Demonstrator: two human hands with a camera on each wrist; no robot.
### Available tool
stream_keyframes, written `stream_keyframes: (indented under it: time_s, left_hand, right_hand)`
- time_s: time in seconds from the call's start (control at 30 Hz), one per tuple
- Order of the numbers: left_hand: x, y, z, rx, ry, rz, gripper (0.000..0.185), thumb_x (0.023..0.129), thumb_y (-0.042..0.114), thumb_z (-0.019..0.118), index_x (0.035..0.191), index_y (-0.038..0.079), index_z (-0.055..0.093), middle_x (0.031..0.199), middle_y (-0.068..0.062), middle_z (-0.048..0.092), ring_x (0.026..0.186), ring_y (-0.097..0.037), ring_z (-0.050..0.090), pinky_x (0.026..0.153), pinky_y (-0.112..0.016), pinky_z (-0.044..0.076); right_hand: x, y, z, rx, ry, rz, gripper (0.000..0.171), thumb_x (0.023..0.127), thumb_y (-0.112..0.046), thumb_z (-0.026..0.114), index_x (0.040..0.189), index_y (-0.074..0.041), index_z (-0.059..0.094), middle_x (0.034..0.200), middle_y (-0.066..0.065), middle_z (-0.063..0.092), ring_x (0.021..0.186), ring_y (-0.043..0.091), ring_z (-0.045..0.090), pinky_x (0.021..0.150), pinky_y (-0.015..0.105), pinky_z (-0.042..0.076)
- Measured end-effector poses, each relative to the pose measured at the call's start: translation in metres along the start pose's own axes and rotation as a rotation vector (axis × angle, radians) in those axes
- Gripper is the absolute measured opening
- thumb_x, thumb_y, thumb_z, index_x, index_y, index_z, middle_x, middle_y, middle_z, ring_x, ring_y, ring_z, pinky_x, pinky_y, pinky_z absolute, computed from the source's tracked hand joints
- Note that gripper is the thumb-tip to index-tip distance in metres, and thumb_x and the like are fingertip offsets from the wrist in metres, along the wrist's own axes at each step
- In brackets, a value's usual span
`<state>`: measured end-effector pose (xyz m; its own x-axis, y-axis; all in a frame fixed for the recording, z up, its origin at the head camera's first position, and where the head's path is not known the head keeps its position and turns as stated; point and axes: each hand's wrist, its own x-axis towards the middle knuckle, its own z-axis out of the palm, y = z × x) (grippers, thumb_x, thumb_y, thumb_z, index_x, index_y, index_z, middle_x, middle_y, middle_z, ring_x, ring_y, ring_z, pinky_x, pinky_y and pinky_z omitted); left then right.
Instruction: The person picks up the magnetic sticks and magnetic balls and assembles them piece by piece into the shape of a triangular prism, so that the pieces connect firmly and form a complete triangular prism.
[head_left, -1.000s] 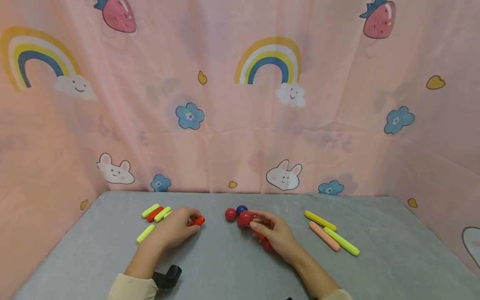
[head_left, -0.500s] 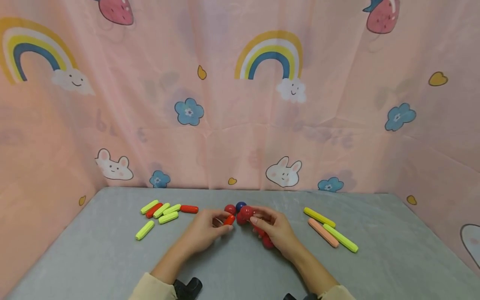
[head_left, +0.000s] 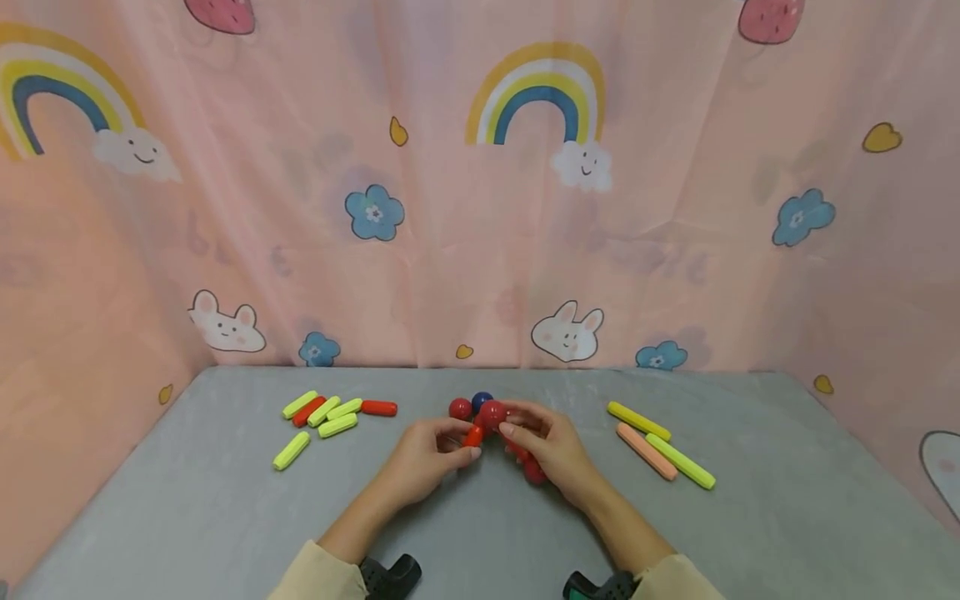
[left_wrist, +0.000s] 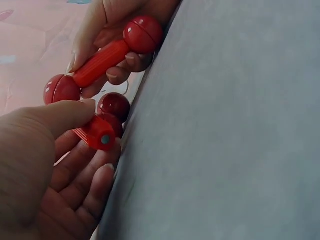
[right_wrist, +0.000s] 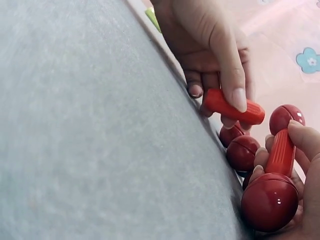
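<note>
My left hand [head_left: 427, 458] pinches a short red magnetic rod [right_wrist: 232, 106] between thumb and fingers; a small grey disc shows on its end in the left wrist view. My right hand [head_left: 555, 446] grips another red rod [left_wrist: 102, 62] that has a red ball [left_wrist: 143, 34] on one end and a second red ball [left_wrist: 62, 90] on the other. The left rod's far end is right at the upper ball in the head view. Just behind the hands rest a red ball [head_left: 461, 408] and a dark blue ball [head_left: 482, 402], with another red ball [right_wrist: 243, 153] close by.
At left on the grey table [head_left: 225, 517] lie several short yellow-green rods [head_left: 291, 451] and two red ones [head_left: 378, 408]. Longer sticks lie at right: yellow [head_left: 638, 421], peach [head_left: 646, 451] and yellow-green [head_left: 681, 461]. A pink patterned curtain [head_left: 435, 275] hangs behind.
My left hand has carried the short red rod rightward from the left-hand pile up to the balls at my right hand. The right hand has kept its grip in nearly the same place.
</note>
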<state>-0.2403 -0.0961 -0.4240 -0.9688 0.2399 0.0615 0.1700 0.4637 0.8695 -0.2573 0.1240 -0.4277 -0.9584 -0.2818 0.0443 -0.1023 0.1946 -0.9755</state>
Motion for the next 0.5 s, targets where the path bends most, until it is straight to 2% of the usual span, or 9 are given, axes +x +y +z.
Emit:
stream_keyframes:
  time_s: [0.2,0.37,0.5]
  left_hand:
    - [0.0040,-0.0040,0.0106,-0.041,-0.005,0.028,0.032,0.089,0.026,0.077,0.117,0.010,0.073,0.087,0.000,0.071,0.078,-0.010,0.062,0.064,-0.021,0.050]
    - [0.0009,-0.0056,0.0062,-0.046,0.024,0.034,0.028,0.089,0.021,0.078,0.113,0.009,0.074,0.085,-0.002,0.071,0.075,-0.010,0.061,0.062,-0.021,0.048]
    - [-0.0020,-0.0055,0.0031,-0.035,0.022,0.017,0.028,0.088,0.022,0.078,0.114,0.011,0.074,0.084,-0.002,0.070,0.075,-0.010,0.060,0.063,-0.021,0.048]
  right_hand:
    - [-0.0015,-0.0011,-0.0078,-0.014,0.024,-0.009,0.042,0.097,-0.023,0.068,0.136,-0.010,0.061,0.115,0.018,0.069,0.085,0.019,0.070,0.076,0.023,0.058]
    - [0.0022,-0.0017,-0.0026,-0.012,-0.010,-0.002,0.044,0.096,-0.028,0.069,0.137,-0.013,0.062,0.115,0.016,0.069,0.085,0.019,0.069,0.076,0.024,0.059]
    - [0.0018,-0.0029,0.0014,0.018,-0.012,0.000,0.042,0.097,-0.024,0.069,0.136,-0.013,0.062,0.114,0.016,0.068,0.082,0.019,0.068,0.073,0.025,0.059]
